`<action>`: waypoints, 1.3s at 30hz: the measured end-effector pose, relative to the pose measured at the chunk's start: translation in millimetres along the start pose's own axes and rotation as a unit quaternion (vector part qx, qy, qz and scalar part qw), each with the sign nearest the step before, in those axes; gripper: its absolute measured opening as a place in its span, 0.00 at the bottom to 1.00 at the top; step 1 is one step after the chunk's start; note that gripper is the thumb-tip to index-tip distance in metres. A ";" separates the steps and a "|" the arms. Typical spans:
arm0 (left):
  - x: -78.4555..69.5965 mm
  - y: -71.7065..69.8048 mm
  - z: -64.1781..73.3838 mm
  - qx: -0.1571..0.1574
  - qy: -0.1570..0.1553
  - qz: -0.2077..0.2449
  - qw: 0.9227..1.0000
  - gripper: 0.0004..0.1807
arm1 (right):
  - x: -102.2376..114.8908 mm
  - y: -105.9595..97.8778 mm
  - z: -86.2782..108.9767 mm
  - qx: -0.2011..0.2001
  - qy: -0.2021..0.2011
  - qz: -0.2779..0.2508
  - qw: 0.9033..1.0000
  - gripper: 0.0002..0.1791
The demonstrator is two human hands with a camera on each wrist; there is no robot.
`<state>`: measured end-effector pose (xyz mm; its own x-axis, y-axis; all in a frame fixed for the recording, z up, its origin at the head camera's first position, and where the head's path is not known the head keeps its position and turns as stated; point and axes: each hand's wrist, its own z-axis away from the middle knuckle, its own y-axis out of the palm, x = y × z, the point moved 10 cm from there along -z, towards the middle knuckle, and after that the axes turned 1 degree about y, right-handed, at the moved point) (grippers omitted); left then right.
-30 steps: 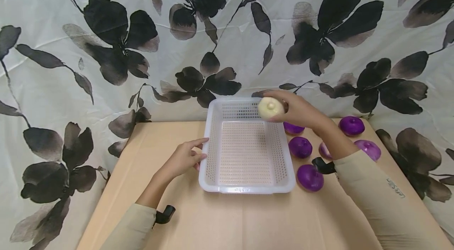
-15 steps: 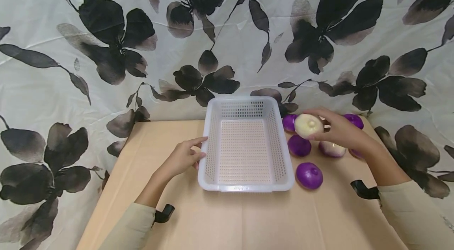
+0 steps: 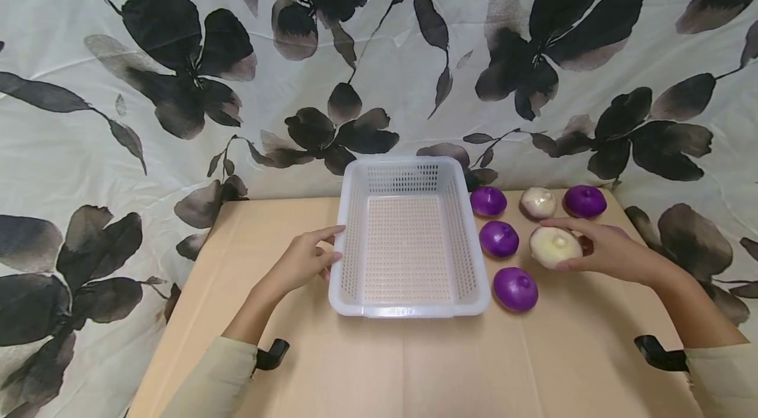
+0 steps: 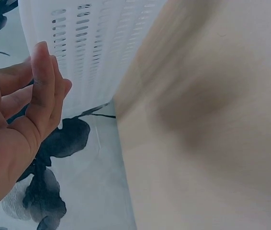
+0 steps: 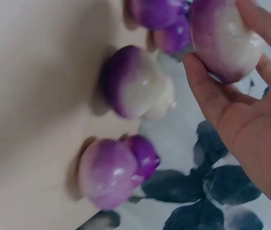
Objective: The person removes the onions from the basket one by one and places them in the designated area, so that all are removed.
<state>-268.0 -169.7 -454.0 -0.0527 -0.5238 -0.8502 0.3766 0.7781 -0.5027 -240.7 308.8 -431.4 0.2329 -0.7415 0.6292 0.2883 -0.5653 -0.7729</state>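
Observation:
My right hand (image 3: 612, 253) holds a pale onion (image 3: 555, 248) between thumb and fingers, over the right part of the table. In the right wrist view this onion (image 5: 227, 40) shows purple on one side and white on the other, raised above the other onions. A purple-and-white onion (image 5: 128, 81) rests on the table below it. My left hand (image 3: 303, 259) touches the left side of a white plastic basket (image 3: 408, 311) with its fingertips. The left wrist view shows those fingers (image 4: 43, 81) against the slotted wall. Inside the basket only its perforated bottom is seen.
Along the basket's right side lie purple onions, the nearest (image 3: 516, 289) close to its wall. A white onion (image 3: 537, 203) and another purple onion (image 3: 585, 201) sit at the back right. A pinkish onion is mostly hidden behind my right hand. Floral cloth (image 3: 438, 135) hangs behind the table.
My right hand has carried the pale onion from above the basket's back right corner rightward and nearer, over the onions on the table. My left hand has stayed at the basket.

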 end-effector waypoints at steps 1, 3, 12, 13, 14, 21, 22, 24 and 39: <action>0.1 0.4 0.2 0.001 -0.001 -0.001 1.000 0.33 | -3.0 1.7 3.6 0.004 -0.004 -0.005 1.000 0.41; 0.4 1.0 0.9 0.002 -0.005 -0.002 1.000 0.33 | -8.3 5.3 9.9 0.015 -0.014 -0.028 0.999 0.39; -1.1 -1.3 0.2 0.002 0.000 -0.006 1.000 0.34 | -28.2 25.0 26.3 0.102 -0.004 -0.062 0.993 0.38; -1.0 -2.0 0.0 0.001 0.001 -0.006 1.000 0.34 | -29.1 26.9 26.5 0.106 -0.007 -0.063 0.992 0.38; -0.8 -2.8 -0.4 0.000 0.002 -0.007 1.000 0.33 | -29.7 28.5 26.4 0.111 -0.010 -0.061 0.992 0.37; 1.3 -2.4 -0.9 -0.002 0.005 -0.003 1.000 0.33 | -43.9 44.2 25.8 0.143 0.008 -0.073 0.987 0.35; 1.1 -1.6 -0.8 -0.001 0.008 -0.002 1.000 0.33 | -45.9 46.2 26.1 0.144 0.011 -0.071 0.987 0.35; 1.9 -0.6 -1.0 -0.003 0.004 0.001 1.000 0.33 | -49.2 49.5 26.7 0.147 0.018 -0.069 0.987 0.35; -1.9 0.4 0.9 -0.001 0.007 0.000 1.000 0.32 | -56.1 54.8 28.5 0.155 0.033 -0.088 0.983 0.38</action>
<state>-267.0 -168.7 -452.4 -0.0664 -0.5186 -0.8525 0.3741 0.7791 -0.5030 -211.5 329.8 -506.8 0.0957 -0.6705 0.7357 0.5903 -0.5569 -0.5843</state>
